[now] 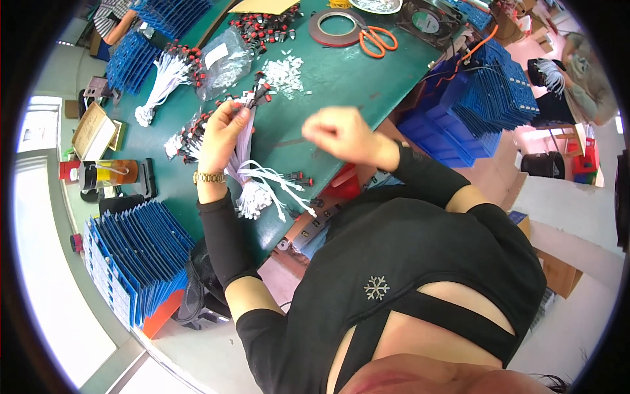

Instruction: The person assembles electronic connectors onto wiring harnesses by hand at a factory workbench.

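Observation:
My left hand (222,136) is closed, thumb and forefinger pinching a small red-and-black part (237,106) above the green table. Beside and below it lies a bundle of white wires (253,190) with pale plugs at the near end. More red-and-black ended pieces (261,90) sit just past its fingertips, and another heap (190,134) shows on its left. My right hand (344,134) hovers apart from it over the table, slightly blurred, with the fingers curled together. Whatever it may hold is too small to make out. A pile of small white pieces (284,75) lies beyond both hands.
Further off are a clear plastic bag (224,60), a tape roll (326,37), orange scissors (377,43) and another white wire bundle (161,85). Blue panels (141,246) stand stacked at left; blue bins (433,134) are beyond the table's right edge. A person's arm (121,27) shows far left.

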`<state>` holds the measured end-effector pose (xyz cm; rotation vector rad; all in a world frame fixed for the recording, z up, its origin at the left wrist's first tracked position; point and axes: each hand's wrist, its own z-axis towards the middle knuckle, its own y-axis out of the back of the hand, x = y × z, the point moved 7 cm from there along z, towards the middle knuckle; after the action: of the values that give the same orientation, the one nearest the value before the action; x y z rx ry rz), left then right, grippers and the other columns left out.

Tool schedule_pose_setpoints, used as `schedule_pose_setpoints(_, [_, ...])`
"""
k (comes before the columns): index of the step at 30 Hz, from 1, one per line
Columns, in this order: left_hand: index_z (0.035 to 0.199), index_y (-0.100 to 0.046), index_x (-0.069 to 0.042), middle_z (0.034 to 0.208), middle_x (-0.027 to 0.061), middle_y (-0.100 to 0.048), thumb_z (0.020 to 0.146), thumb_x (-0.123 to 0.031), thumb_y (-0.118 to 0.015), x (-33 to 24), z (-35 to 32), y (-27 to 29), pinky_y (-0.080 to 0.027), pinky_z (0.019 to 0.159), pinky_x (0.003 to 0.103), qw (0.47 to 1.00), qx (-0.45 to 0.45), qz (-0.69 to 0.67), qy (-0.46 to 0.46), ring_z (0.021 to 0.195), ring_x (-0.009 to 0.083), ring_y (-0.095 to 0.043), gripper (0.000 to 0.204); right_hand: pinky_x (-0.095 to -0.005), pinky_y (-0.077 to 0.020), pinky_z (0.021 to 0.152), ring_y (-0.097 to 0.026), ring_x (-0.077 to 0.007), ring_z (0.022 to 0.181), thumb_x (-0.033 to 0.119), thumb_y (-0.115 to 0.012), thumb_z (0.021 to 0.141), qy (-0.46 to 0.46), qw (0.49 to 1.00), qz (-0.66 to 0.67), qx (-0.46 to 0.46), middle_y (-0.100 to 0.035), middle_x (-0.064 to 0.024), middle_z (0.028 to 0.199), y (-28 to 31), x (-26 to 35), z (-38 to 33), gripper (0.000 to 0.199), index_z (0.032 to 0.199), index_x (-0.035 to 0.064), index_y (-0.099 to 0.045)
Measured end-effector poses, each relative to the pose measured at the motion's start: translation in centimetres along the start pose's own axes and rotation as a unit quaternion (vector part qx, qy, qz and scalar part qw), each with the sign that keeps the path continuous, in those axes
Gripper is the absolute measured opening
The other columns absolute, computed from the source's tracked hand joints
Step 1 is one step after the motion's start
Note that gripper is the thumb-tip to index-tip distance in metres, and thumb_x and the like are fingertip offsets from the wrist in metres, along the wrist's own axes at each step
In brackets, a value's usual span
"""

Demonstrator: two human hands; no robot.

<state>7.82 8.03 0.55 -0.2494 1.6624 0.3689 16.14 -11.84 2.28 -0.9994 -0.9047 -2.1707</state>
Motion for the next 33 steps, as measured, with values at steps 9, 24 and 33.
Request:
schedule_pose_setpoints(9, [0.093, -0.059, -0.003, 0.087, 0.0001, -0.061, 0.09, -0.02, -0.055, 1.7, 0.8, 0.2, -0.041, 0.067, 0.018, 0.993, -0.06, -0.1, 0.016, 0.071, 0.0057, -0.053, 0.018, -0.0329, -0.0454, 0.064, -0.057, -0.0236, 0.071, 0.015, -0.065, 0.075, -0.058, 0.972, -0.224, 0.048, -0.058, -0.0072, 0.081, 1.8, -6.5, 4.5, 0.012, 0.083, 0.0068, -0.064])
schedule_pose_setpoints(24, [0.097, -0.059, 0.001, 0.08, 0.0056, -0.062, 0.084, -0.008, -0.061, 4.7, 0.7, 0.3, -0.044, 0.058, 0.018, 0.963, -0.112, -0.237, 0.057, 0.061, 0.0077, -0.054, 0.016, -0.0187, -0.0428, 0.06, -0.055, -0.0042, 0.071, 0.002, -0.063, 0.08, -0.12, 0.98, 0.158, -0.032, -0.063, -0.0042, 0.081, 1.1, -6.4, 5.8, 0.011, 0.09, -0.0012, -0.063])
schedule_pose_setpoints(33, [0.092, -0.062, -0.001, 0.074, 0.0013, -0.06, 0.078, -0.003, -0.066, 4.1, 0.7, 0.1, -0.041, 0.053, 0.018, 0.962, -0.097, -0.246, 0.06, 0.056, 0.0069, -0.052, 0.015, -0.0205, -0.0452, 0.065, -0.058, -0.0078, 0.075, 0.004, -0.062, 0.08, -0.103, 0.97, 0.177, 0.129, -0.063, -0.0043, 0.084, -4.6, -4.8, 12.6, 0.012, 0.09, -0.0006, -0.066])
